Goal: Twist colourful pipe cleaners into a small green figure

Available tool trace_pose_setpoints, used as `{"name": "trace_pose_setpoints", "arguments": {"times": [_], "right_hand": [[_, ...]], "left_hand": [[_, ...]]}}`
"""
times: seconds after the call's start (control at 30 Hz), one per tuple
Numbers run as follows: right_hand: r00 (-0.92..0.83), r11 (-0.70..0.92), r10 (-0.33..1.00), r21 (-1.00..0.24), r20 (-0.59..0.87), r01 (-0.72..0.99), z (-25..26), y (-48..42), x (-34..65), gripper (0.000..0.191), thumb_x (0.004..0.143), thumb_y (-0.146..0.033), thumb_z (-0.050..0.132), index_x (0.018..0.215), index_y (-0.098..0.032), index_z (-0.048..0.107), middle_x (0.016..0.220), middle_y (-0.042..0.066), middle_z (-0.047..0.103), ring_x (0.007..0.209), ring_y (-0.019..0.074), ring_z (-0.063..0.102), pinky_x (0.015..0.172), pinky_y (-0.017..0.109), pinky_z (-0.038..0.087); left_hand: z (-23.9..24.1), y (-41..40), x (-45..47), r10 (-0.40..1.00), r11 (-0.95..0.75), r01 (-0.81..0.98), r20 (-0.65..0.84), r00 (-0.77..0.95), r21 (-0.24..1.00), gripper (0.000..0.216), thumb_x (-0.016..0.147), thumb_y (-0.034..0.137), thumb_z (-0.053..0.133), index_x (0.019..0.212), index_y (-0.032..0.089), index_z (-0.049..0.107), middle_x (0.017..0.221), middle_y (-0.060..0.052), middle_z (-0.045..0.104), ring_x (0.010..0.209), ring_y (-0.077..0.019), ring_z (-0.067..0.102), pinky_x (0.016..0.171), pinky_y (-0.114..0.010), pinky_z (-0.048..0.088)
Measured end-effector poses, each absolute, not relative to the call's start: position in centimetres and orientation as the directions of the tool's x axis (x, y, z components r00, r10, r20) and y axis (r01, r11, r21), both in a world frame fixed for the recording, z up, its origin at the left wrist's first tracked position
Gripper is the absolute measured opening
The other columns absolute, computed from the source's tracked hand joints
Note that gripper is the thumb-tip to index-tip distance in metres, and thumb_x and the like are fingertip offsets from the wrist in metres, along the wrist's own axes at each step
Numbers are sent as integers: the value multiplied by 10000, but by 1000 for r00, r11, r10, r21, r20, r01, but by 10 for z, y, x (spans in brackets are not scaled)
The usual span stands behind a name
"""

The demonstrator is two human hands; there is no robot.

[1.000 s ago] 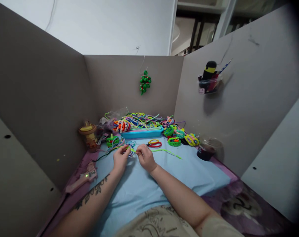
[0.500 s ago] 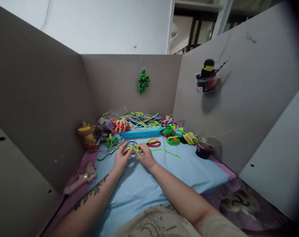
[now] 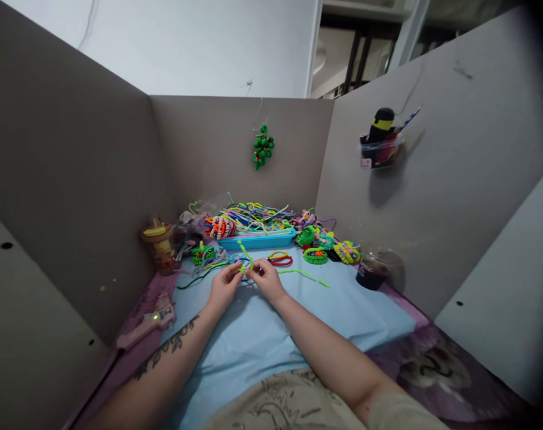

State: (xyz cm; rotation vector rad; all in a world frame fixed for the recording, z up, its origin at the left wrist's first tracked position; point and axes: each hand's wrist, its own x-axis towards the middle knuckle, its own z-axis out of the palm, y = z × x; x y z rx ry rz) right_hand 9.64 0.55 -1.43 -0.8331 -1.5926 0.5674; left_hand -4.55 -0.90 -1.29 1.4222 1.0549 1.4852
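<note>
Close together over the blue cloth, my left hand and my right hand both pinch a bright green pipe cleaner. One end of it stands up above the fingertips. Part of the piece is hidden behind the fingers. Just past my right hand lie scissors with red and yellow handles. A loose green pipe cleaner stretches off to the right on the cloth. Several pipe cleaners, one dark green, lie to the left of my left hand.
Behind my hands stands a blue tray heaped with pipe cleaners. Finished woven pieces sit to its right. A pink glue gun with a lit green light lies left. Drink cups stand at the left and right. Grey panels enclose the table.
A green pipe cleaner end now sticks up above my fingers, where the green piece was bunched low between them. Both hands stay close together. The view has shifted slightly.
</note>
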Motion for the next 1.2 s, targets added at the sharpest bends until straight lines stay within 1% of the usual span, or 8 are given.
{"name": "trace_pose_setpoints", "arguments": {"times": [0.13, 0.27, 0.33, 0.43, 0.57, 0.77, 0.93, 1.2], "right_hand": [[-73, 627, 775, -751, 627, 204, -18, 7, 95, 201, 740, -296, 597, 604, -177, 508, 637, -20, 454, 622, 115, 447, 560, 223, 353], [-71, 627, 777, -759, 625, 177, -19, 6, 95, 130, 739, -277, 597, 672, -179, 541, 674, -12, 475, 644, 120, 457, 573, 226, 363], [-57, 633, 772, -757, 633, 161, -17, 6, 95, 133, 737, -267, 595, 651, -181, 543, 671, -11, 469, 648, 121, 453, 581, 229, 368], [-42, 627, 778, -771, 627, 111, -15, 7, 98, 159, 721, -273, 612, 609, -178, 552, 688, -5, 472, 669, 125, 465, 602, 235, 385], [-37, 579, 815, -812, 578, 74, -19, 15, 101, 178, 712, -331, 627, 630, -176, 598, 760, 15, 481, 725, 135, 492, 655, 249, 410], [-62, 523, 852, -843, 520, 124, -29, 23, 103, 219, 718, -357, 618, 595, -175, 609, 770, 14, 486, 773, 146, 513, 767, 281, 404], [-115, 520, 853, -848, 510, 98, -28, 25, 106, 231, 740, -367, 591, 613, -174, 607, 777, 21, 532, 816, 157, 532, 813, 292, 395], [-115, 552, 832, -830, 542, 81, -31, 28, 109, 108, 699, -279, 635, 741, -180, 635, 868, 33, 557, 873, 164, 540, 747, 268, 407]], "left_hand": [[-14, -9, -47, 946, -321, 10, 321, -35, 947, 420, 624, 361, 696, 972, 131, 651, 888, -96, 693, 785, -198, 636, 734, -313, 487], [-15, -7, -48, 940, -336, 44, 338, -57, 941, 382, 644, 344, 682, 957, 127, 650, 844, -87, 691, 756, -185, 629, 727, -310, 487], [-16, -7, -48, 933, -352, 54, 355, -54, 935, 364, 640, 337, 683, 940, 134, 651, 825, -75, 686, 732, -174, 621, 705, -297, 486], [-15, -8, -47, 922, -385, 79, 387, -13, 920, 321, 644, 325, 676, 910, 147, 648, 787, -53, 670, 692, -157, 605, 663, -269, 476], [-11, -13, -44, 905, -426, 130, 420, 72, 896, 291, 676, 299, 646, 932, 162, 627, 698, -18, 620, 632, -136, 572, 624, -251, 457], [-13, -16, -41, 914, -391, 35, 384, 131, 920, 358, 673, 278, 637, 996, 186, 512, 635, 26, 566, 599, -122, 554, 606, -242, 430], [-15, -13, -41, 933, -349, -15, 349, 82, 937, 390, 691, 274, 615, 1013, 192, 410, 609, 50, 562, 588, -116, 567, 605, -237, 415], [-16, -7, -45, 932, -361, 26, 361, 24, 932, 426, 689, 291, 628, 1039, 177, 413, 619, 34, 591, 615, -136, 594, 631, -253, 428]]}}
